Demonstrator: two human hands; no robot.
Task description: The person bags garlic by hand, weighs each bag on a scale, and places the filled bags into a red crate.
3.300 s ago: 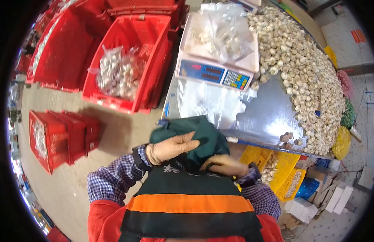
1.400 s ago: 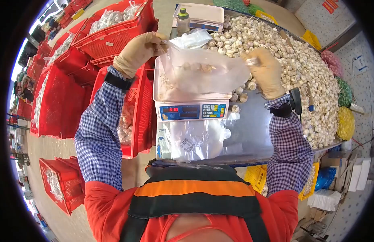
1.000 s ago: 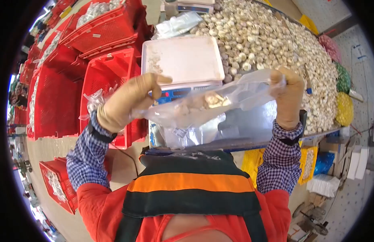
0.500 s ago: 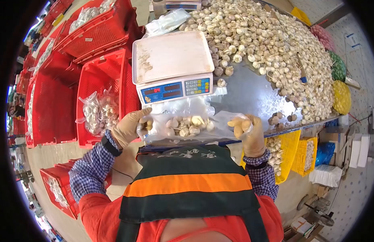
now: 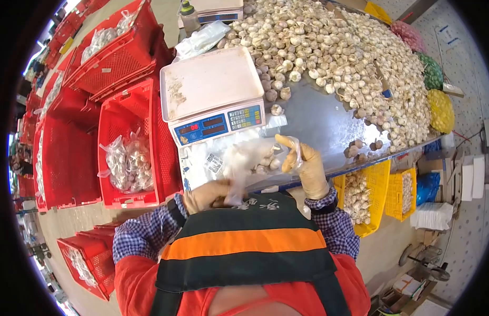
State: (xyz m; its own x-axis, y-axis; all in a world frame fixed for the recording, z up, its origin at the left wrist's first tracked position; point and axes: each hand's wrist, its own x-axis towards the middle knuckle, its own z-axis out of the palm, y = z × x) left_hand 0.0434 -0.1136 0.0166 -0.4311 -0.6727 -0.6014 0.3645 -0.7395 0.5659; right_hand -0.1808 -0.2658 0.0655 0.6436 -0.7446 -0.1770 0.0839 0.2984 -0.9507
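A clear plastic bag with garlic bulbs in it (image 5: pixel 261 167) hangs between my two gloved hands, just above the table's near edge. My left hand (image 5: pixel 208 195) is closed round one twisted end of the bag, close to my apron; motion blurs that end. At the other end, my right hand (image 5: pixel 307 167) has the plastic looped around its fingers, with the index finger pointing left. Just beyond the bag stands a white scale (image 5: pixel 213 87), its pan bare and its red digits lit. Flat printed plastic bags (image 5: pixel 199 160) lie in front of the scale.
A large heap of garlic (image 5: pixel 328 52) covers the back and right of the metal table (image 5: pixel 307 121). Red crates (image 5: pixel 126 108) with bagged garlic stand at my left. Yellow crates (image 5: pixel 378 197) of garlic sit below the table's right side. A bottle (image 5: pixel 189 18) stands at the back.
The bag has gone from stretched level to bunched and tilted. My left hand has moved right and nearer my body; my right hand has shifted left. The scale's reading differs.
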